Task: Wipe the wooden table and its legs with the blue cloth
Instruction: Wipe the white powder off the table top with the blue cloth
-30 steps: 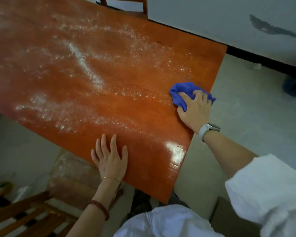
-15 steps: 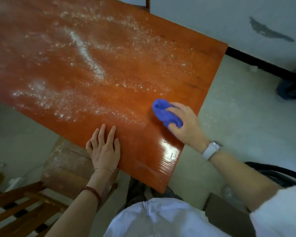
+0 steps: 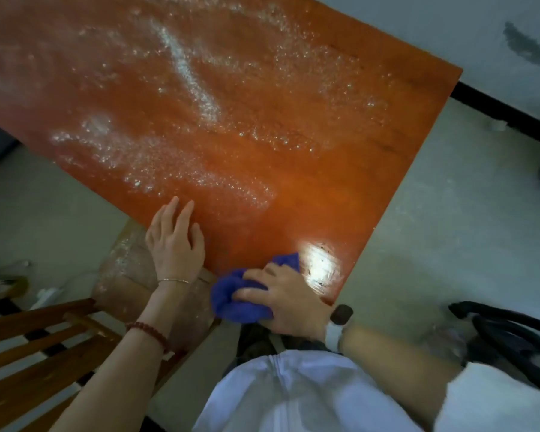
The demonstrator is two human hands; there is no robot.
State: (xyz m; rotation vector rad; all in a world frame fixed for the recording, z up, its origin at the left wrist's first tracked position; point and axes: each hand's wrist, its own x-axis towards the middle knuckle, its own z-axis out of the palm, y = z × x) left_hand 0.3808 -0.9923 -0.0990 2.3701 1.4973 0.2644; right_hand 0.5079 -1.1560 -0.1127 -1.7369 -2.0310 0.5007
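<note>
The orange-brown wooden table (image 3: 309, 145) fills the upper middle of the head view, with white soapy foam spread over its left and centre. A bunched blue cloth (image 3: 240, 299) lies at the table's near edge, partly hanging over it. My right hand (image 3: 286, 299) presses down on the cloth with fingers spread across it. Flat on the tabletop just left of the cloth lies my left hand (image 3: 175, 241), fingers straight, at the near edge. The table legs are hidden beneath the top.
A wooden slatted chair (image 3: 38, 347) stands at the lower left, next to a plastic-wrapped brown box (image 3: 128, 275) under the table edge. A black chair frame (image 3: 512, 332) sits on the floor at the right. A white wall with a black skirting (image 3: 496, 110) runs behind.
My right hand has dragged the blue cloth from the table's right side towards me to the near edge. My left hand stays flat on the table near the edge.
</note>
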